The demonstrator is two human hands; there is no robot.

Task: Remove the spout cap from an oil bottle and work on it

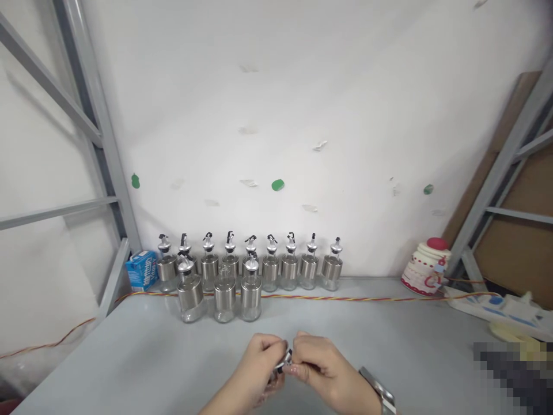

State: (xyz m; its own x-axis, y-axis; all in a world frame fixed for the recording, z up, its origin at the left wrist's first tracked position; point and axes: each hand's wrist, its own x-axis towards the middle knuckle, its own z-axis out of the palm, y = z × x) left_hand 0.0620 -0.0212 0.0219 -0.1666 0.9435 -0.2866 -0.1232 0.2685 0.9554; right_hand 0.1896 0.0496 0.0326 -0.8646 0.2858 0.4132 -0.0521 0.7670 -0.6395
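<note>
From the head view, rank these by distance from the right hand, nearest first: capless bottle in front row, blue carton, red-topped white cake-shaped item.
1. capless bottle: just ahead-left of the right hand.
2. cake-shaped item: far right, by wall.
3. blue carton: far left, back corner.

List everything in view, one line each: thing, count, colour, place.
oil bottles: twelve, glass with steel bands; nine in a row along the wall, three in front; the middle front one has no pourer cap.
pourer cap: one, silver and black, between both hands.
carton: one, blue, left end of the row.
twisted cable: one, red and yellow, across the table behind the front bottles.
cake-shaped thing: one, white and red, right by the wall.
table: one, grey.
metal racks: grey, left and right.
left hand: grips the cap.
right hand: grips the cap; watch on the wrist.
</note>
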